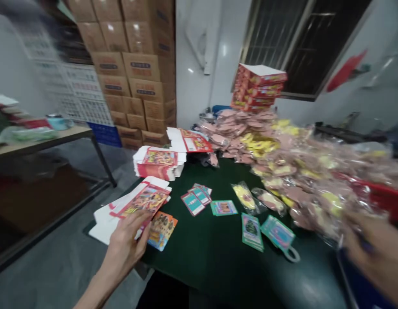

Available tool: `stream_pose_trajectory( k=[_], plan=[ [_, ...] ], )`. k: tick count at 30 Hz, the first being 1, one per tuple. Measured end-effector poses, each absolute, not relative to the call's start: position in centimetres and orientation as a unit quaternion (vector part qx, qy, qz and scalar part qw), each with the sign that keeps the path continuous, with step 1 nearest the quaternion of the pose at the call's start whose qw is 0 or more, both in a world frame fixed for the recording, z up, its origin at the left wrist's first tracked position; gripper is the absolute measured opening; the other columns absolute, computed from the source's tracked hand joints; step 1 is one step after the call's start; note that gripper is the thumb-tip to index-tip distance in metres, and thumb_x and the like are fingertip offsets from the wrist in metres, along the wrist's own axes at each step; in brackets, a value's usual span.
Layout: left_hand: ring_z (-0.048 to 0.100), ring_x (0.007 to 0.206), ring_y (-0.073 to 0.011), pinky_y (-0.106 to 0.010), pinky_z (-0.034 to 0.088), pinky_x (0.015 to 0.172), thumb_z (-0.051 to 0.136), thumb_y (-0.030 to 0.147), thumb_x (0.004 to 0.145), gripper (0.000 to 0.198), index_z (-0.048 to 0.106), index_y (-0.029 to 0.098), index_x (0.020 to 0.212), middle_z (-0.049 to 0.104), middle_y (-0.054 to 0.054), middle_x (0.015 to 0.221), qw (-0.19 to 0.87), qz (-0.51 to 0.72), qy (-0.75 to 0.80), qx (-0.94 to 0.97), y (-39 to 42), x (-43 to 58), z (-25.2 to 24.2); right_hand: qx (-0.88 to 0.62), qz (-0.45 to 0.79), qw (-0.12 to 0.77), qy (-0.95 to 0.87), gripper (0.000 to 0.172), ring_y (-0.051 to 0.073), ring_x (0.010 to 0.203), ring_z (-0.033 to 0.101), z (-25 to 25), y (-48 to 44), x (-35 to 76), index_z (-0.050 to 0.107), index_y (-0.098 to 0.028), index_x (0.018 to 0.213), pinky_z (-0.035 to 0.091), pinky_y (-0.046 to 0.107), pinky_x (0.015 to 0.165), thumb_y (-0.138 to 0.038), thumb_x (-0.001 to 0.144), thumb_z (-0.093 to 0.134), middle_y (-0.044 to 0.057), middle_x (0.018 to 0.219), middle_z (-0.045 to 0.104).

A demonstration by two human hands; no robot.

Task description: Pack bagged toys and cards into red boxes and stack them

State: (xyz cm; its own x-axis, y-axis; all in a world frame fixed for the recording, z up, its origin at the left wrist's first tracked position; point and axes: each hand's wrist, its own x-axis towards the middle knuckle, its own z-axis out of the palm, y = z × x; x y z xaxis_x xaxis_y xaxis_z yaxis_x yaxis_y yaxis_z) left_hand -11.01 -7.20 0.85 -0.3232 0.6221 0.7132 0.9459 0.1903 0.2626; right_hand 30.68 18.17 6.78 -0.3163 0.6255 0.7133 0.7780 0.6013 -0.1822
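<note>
At the table's left edge lies a stack of flat red-and-white printed cartons (144,199). My left hand (128,236) has its fingers curled over the near end of the top carton, with the thumb underneath. Beside that hand is a pair of orange-and-blue picture cards (162,229). My right hand (372,253) is at the far right, smeared by motion, close to the heap of clear-wrapped pink and yellow pieces (292,171); whether it holds anything is unclear. Between the hands are teal-backed cards (196,199), green-edged cards (224,207) and more green-edged stacks (251,231), one beside a white ring (292,254).
Open printed boxes (158,161) stand behind the carton stack. Red boxes (258,88) are piled beyond the heap, and a red bin (385,197) sits at right. Brown cardboard boxes (141,68) line the wall; a second table (70,134) stands left.
</note>
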Motion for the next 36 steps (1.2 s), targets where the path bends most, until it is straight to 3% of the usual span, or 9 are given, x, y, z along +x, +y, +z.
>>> stream_pose_trajectory(
  k=[3,5,9,14,19,24,27,31,36],
  plan=[
    [0.061,0.106,-0.0308,-0.042,0.049,0.08,0.055,0.029,0.082,0.02,0.067,0.019,0.096,0.071,-0.01,0.103,0.231,-0.263,-0.771,-0.533,-8.3,-13.6,-1.1,-0.217,0.047,0.389,-0.894,0.019,0.026,0.088,0.065,5.2,14.9,18.8,0.06,-0.03,0.102,0.051,0.042,0.08,-0.026,0.086,0.05,0.01,0.094,0.068],
    [0.059,0.11,-0.0326,-0.046,0.047,0.081,0.055,0.028,0.083,0.019,0.068,0.021,0.094,0.07,-0.009,0.108,0.218,-0.252,-0.778,-0.533,-8.5,-14.6,-2.8,-0.161,0.137,0.341,-0.916,0.022,0.021,0.086,0.065,4.9,12.1,10.6,0.061,-0.023,0.101,0.051,0.035,0.077,-0.022,0.09,0.041,0.008,0.094,0.069],
    [0.061,0.108,-0.0306,-0.05,0.043,0.088,0.051,0.026,0.086,0.02,0.069,0.022,0.095,0.07,-0.009,0.109,0.235,-0.287,-0.773,-0.515,-8.4,-15.0,-5.5,-0.175,0.182,0.188,-0.949,0.031,0.016,0.1,0.061,4.8,8.1,-2.7,0.056,-0.018,0.111,0.045,0.027,0.085,-0.02,0.093,0.031,0.007,0.108,0.066],
    [0.062,0.105,-0.0298,-0.05,0.042,0.09,0.053,0.024,0.085,0.019,0.069,0.021,0.094,0.071,-0.009,0.106,0.276,-0.3,-0.762,-0.503,-8.1,-14.7,-6.6,-0.235,0.146,0.122,-0.953,0.033,0.029,0.1,0.059,2.7,7.2,-12.0,0.054,-0.009,0.112,0.041,0.038,0.087,-0.025,0.082,0.052,0.017,0.105,0.064],
    [0.06,0.107,-0.0301,-0.051,0.045,0.089,0.055,0.02,0.083,0.018,0.064,0.02,0.098,0.068,-0.011,0.109,0.273,-0.328,-0.754,-0.499,-8.6,-14.1,-5.7,-0.287,0.125,0.123,-0.942,0.035,0.033,0.11,0.051,3.1,7.1,-14.5,0.055,-0.007,0.106,0.036,0.043,0.092,-0.033,0.085,0.048,0.024,0.113,0.058],
    [0.036,0.131,-0.034,-0.051,0.042,0.097,0.058,0.018,0.082,0.057,0.036,0.021,0.134,0.044,-0.019,0.137,0.251,-0.356,-0.764,-0.475,-9.1,-14.0,-5.0,-0.281,0.155,0.139,-0.937,0.026,0.028,0.097,0.058,7.1,7.3,-14.0,0.057,-0.015,0.098,0.04,0.035,0.08,-0.035,0.084,0.049,0.014,0.099,0.064],
    [0.031,0.133,-0.0367,-0.052,0.039,0.098,0.06,0.026,0.081,0.071,0.023,0.021,0.141,0.036,-0.02,0.142,0.246,-0.367,-0.766,-0.467,-9.3,-13.7,-4.4,-0.277,0.188,0.166,-0.928,0.019,0.026,0.089,0.059,9.1,7.1,-13.2,0.057,-0.018,0.088,0.04,0.034,0.073,-0.034,0.08,0.053,0.01,0.089,0.064],
    [0.041,0.127,-0.0356,-0.049,0.036,0.097,0.061,0.031,0.08,0.072,0.024,0.02,0.141,0.041,-0.019,0.139,0.292,-0.398,-0.756,-0.429,-10.2,-13.2,-1.8,-0.259,0.266,0.198,-0.907,0.019,0.016,0.068,0.055,10.7,6.7,-10.6,0.049,-0.019,0.066,0.038,0.025,0.061,-0.033,0.076,0.057,0.0,0.067,0.056],
    [0.055,0.108,-0.0379,-0.047,0.037,0.082,0.06,0.037,0.079,0.056,0.044,0.016,0.128,0.06,-0.019,0.117,0.348,-0.315,-0.787,-0.4,-11.7,-12.0,3.3,-0.172,0.423,0.221,-0.862,0.023,0.008,0.053,0.043,11.5,6.3,-4.2,0.039,-0.02,0.062,0.032,0.019,0.049,-0.029,0.074,0.056,-0.006,0.056,0.044]
  ],
)
